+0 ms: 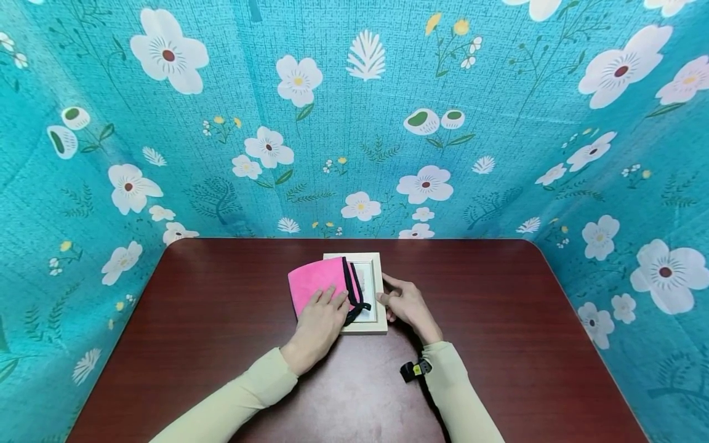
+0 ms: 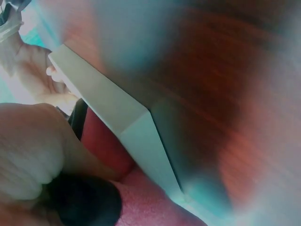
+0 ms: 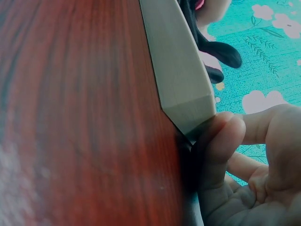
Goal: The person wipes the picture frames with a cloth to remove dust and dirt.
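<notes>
A cream picture frame lies flat on the table, its right part and bottom edge showing. Folded pink cloth with black edging and a black loop covers the frame's left part and hangs past its left side. My left hand rests on this cloth with fingers spread and nearly straight. At the frame's right edge, my right hand holds the rim, thumb on top and index finger along the side. In the right wrist view, the thumb of the right hand is at the frame's corner.
The dark red-brown table extends around the frame on all sides. Behind it and at both sides hangs a turquoise floral cloth. A black strap with a small yellow-marked device is at the right wrist.
</notes>
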A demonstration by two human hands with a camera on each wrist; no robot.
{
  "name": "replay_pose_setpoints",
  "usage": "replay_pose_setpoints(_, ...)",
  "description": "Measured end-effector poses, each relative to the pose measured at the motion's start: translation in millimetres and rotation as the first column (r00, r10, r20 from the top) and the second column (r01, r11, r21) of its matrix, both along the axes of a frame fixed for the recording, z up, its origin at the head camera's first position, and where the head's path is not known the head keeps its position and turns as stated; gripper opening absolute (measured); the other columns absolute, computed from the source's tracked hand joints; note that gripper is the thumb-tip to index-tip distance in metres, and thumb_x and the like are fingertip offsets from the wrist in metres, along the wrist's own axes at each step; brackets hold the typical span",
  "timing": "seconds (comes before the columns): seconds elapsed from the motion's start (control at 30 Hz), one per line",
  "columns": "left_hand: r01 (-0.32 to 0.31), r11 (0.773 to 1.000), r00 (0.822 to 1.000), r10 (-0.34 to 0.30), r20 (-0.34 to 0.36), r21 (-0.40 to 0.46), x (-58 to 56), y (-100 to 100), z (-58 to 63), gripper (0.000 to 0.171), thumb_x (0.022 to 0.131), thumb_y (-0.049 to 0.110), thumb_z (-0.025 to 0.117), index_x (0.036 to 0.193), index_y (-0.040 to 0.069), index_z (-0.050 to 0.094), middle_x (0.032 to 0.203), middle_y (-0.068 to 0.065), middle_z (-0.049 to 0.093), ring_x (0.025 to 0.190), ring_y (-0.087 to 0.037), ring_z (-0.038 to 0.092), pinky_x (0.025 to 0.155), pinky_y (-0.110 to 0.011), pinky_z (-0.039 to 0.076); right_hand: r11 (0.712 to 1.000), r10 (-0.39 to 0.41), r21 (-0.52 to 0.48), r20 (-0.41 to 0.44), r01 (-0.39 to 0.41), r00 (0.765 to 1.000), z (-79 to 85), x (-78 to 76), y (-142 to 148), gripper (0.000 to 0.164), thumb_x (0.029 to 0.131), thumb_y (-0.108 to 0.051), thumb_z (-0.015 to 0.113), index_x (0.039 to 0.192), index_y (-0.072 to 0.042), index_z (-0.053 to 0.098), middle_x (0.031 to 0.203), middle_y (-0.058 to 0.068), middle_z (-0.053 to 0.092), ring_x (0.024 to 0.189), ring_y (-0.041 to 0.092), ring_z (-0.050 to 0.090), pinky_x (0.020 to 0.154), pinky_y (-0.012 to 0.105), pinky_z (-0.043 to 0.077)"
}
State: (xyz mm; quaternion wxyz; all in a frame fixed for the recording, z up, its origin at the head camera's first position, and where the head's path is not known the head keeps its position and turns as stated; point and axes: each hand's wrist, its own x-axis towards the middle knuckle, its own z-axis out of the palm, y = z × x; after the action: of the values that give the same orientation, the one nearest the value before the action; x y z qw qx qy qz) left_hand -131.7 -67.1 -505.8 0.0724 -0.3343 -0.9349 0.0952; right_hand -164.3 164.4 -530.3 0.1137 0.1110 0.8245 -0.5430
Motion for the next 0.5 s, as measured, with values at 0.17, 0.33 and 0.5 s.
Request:
replay_pose_setpoints(0.17,-0.005,1.0,1.0,0.004,-0.028,-0.019,-2.0,-5,0.0,0.039,0.099,0.007,0.071,0.136,0.02,0.075,0.147,0.001,0.067,0.143,-0.027,0.058,0.116,-0.044,0.048,1.0,-0.004,0.002,0.011,0.004,1.0,0.2,-0.2,1,0.063,0.096,-0.013,0.075,0.156,-0.026,0.057,0.058,0.003,0.055,0.046,0.016,0.056,0.05,0.03,0.051)
replay_pose_setpoints(0.33,0.011,0.999,0.999,-0.012,-0.037,-0.039,-2.8,-9,1.5,0.039,0.097,0.009,0.074,0.134,0.02,0.076,0.148,0.0,0.067,0.143,-0.028,0.058,0.116,-0.044,0.049,1.0,-0.002,0.002,0.015,0.002,1.0,0.4,0.1,1,0.064,0.097,-0.013,0.075,0.156,-0.026,0.057,0.058,0.003,0.054,0.046,0.016,0.057,0.051,0.03,0.052)
replay_pose_setpoints(0.5,0.026,0.999,0.998,-0.027,-0.064,-0.022,-3.8,-14,0.6,0.04,0.094,0.011,0.079,0.133,0.02,0.077,0.146,0.0,0.068,0.141,-0.03,0.059,0.115,-0.044,0.049,1.0,0.005,0.002,0.005,-0.005,1.0,0.3,-0.3,0,0.063,0.097,-0.013,0.075,0.156,-0.026,0.057,0.058,0.004,0.056,0.046,0.017,0.057,0.051,0.031,0.052)
